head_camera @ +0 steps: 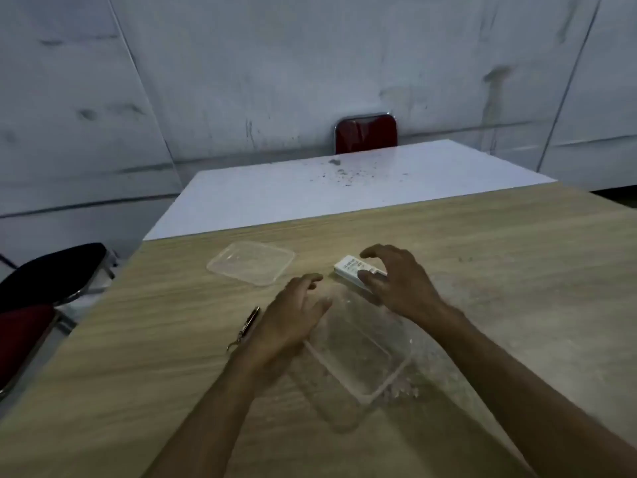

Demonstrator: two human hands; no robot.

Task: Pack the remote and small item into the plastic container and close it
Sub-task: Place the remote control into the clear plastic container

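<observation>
A clear plastic container [358, 357] stands without its lid on the wooden table, with nothing inside it. Its clear lid [251, 262] lies apart at the far left. A white remote [350, 267] rests just beyond the container. My right hand [396, 281] arches over the remote's near end, thumb touching its side, fingers spread above it. My left hand [293, 312] lies against the container's left rim with fingers loosely apart. A small dark metal nail clipper [246, 326] lies on the table left of my left hand.
The wooden table [517, 270] abuts a white table [344, 188] farther away. A red chair back [365, 132] stands behind the white table. At the left edge are a black seat [51, 270] and a red seat [20, 332].
</observation>
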